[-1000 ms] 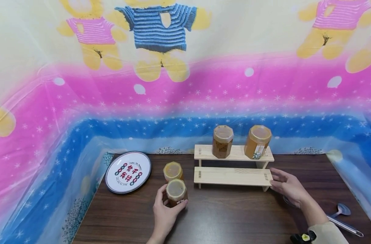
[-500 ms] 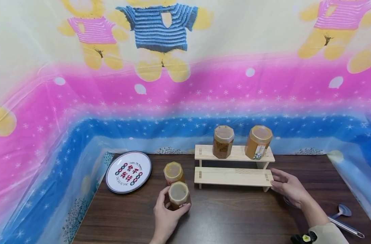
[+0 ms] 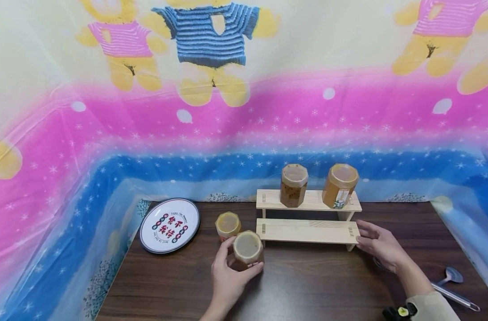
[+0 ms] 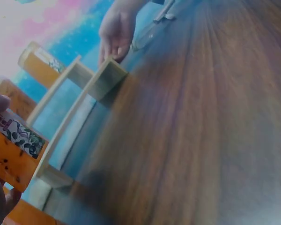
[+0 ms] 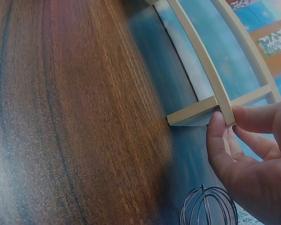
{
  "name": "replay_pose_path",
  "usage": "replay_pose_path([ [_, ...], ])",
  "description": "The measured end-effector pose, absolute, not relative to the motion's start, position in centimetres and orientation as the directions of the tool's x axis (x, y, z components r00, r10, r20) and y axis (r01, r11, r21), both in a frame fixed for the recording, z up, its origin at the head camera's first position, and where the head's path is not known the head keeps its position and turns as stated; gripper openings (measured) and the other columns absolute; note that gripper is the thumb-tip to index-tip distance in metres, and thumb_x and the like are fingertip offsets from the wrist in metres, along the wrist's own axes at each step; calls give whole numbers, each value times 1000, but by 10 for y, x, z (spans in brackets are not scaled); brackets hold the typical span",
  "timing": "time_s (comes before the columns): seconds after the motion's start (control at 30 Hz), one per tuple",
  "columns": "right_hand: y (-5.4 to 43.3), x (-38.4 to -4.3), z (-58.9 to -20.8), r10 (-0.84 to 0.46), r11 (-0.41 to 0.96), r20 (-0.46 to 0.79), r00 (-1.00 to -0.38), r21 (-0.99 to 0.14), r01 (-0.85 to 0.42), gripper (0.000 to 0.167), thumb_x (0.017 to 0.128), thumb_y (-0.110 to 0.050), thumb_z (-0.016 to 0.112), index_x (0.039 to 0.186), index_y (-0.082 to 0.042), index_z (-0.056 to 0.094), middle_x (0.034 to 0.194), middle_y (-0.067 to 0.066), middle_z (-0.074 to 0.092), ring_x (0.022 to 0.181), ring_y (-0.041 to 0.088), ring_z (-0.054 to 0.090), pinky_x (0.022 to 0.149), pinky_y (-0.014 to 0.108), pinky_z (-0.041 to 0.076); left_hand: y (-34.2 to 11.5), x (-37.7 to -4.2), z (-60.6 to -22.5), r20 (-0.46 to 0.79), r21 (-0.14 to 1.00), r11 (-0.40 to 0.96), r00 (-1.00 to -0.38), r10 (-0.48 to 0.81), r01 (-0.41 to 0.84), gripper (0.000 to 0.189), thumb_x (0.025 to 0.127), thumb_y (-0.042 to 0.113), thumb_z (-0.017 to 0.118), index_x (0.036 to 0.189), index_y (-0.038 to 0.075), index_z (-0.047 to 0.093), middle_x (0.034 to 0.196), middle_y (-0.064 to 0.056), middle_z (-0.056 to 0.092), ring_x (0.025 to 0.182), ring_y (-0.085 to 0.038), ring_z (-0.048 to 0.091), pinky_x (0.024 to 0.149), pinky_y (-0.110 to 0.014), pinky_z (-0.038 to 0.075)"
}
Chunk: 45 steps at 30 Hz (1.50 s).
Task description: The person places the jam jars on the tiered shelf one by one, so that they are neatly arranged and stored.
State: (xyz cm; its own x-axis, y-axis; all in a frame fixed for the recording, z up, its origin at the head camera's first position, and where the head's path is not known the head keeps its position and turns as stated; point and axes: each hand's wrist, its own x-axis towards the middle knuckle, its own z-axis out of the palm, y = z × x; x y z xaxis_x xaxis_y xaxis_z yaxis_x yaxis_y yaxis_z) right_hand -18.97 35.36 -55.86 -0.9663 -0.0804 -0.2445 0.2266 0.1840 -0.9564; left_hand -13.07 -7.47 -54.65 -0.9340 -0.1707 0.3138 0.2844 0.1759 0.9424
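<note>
My left hand (image 3: 229, 278) grips a faceted jar (image 3: 248, 247) with a pale lid, its fingers and thumb around the sides. Orange contents with dark specks and a leafy label show on this jar (image 4: 14, 154) in the left wrist view. Just behind it, a second amber jar (image 3: 227, 224) stands on the table. My right hand (image 3: 380, 245) pinches the right end of the lower board of a two-tier wooden rack (image 3: 308, 231); thumb and fingers of the right hand (image 5: 257, 145) meet that board end in the right wrist view.
On the rack's upper board stand a dark-speckled jar (image 3: 293, 187) and an amber jar (image 3: 340, 187). A white plate (image 3: 169, 226) lies at the left. A whisk (image 5: 208, 206) is near my right hand, with a ladle (image 3: 452, 275) farther right. Patterned cloth hangs behind.
My left hand has moved right with the jar, drawing it away from the jar behind and closer to the rack. The right hand stays at the rack's end.
</note>
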Motion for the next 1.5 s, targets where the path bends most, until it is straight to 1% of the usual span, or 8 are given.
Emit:
replay_pose_path([
  [0.13,355,-190,-560,-78,180,-248,-966,-956,231,71,104,-2,59,161,7,18,152,42,34,111,15,65,92,32,57,-62,-137,-539,347,933,154,-927,-142,325,82,61,17,103,132,24,63,123,1,65,110,-19,65,87,-34,60],
  [0.33,355,-191,-562,-72,186,-247,-966,-955,230,70,104,-2,60,161,7,19,151,42,35,110,14,66,93,33,57,-40,-148,-526,367,924,151,-926,-92,351,81,64,21,103,134,24,63,120,1,66,104,-17,68,86,-38,60],
  [0.53,354,-192,-562,-69,181,-243,-968,-957,227,70,104,-1,59,161,7,20,151,42,36,110,14,66,93,33,57,-14,-163,-515,367,914,201,-929,-45,351,81,65,32,101,136,29,61,118,8,66,107,-15,61,81,-37,60],
  [0.67,354,-193,-561,-67,185,-238,-969,-957,223,69,104,0,59,161,8,21,150,43,37,110,15,66,93,33,57,5,-172,-513,362,914,199,-932,-14,352,80,65,34,101,134,32,62,115,9,64,105,-15,60,78,-37,61],
  [0.9,353,-192,-559,-59,185,-232,-971,-958,218,68,103,1,58,160,9,22,149,43,38,109,16,66,92,33,57,39,-182,-513,335,914,229,-941,44,336,80,66,37,100,136,41,59,115,15,61,106,-9,58,80,-30,58],
  [1.07,353,-191,-560,-57,193,-239,-969,-955,224,69,103,1,59,160,8,22,148,43,39,110,18,66,92,33,58,63,-188,-511,350,901,253,-935,59,353,82,66,36,100,137,40,59,115,15,62,107,-6,59,81,-27,56],
  [1.33,355,-192,-562,-62,187,-232,-971,-958,217,69,103,-1,60,160,8,23,147,42,40,108,14,66,92,31,57,96,-198,-513,370,880,296,-927,63,371,80,67,38,99,136,39,60,119,20,62,109,-1,58,87,-34,54],
  [1.5,356,-191,-560,-72,178,-232,-970,-960,216,69,103,-2,60,160,8,22,148,42,39,107,11,66,92,32,57,111,-200,-516,342,884,317,-938,62,344,80,67,40,99,137,39,60,121,21,62,113,0,57,93,-33,51],
])
